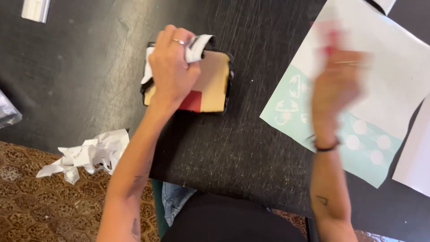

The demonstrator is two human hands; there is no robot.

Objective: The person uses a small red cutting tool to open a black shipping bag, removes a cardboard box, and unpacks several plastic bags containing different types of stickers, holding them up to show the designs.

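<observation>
My left hand (172,67) presses on a tan rectangular pad with a red patch (210,87), framed in black, and grips a crumpled white paper strip (197,47) against it. My right hand (338,83) is blurred by motion above a large white sheet with a pale teal band and white shapes (380,89). A small red thing (331,42) shows at its fingertips, too blurred to name.
A scratched black table (233,148) carries everything. Crumpled white paper scraps (89,154) lie at its left edge over a brown patterned floor (40,201). Another white sheet (416,161) sits at far right. A white object (36,9) lies top left.
</observation>
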